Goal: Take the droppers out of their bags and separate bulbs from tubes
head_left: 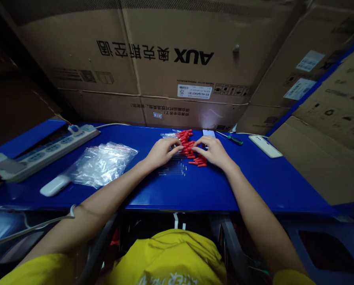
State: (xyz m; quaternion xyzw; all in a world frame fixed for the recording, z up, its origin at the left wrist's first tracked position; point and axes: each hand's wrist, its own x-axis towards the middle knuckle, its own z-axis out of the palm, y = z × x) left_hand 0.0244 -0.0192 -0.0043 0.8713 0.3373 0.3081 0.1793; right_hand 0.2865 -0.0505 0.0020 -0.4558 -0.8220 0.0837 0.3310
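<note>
Clear tubes (172, 168) are laid on the bench (254, 182) just nearer than the left hand (162, 152), long axes apparently left to right. Red caps (191, 147) are heaped between it and the right hand (214, 151), touched by both. Fingers are half curled; whether a cap is pinched cannot be told.

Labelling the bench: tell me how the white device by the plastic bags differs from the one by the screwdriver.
The left white device is rounded, the right white device flat. The left lies near the front edge by the plastic bags, the right farther back by the screwdriver. Both are white, on the blue table.
</note>
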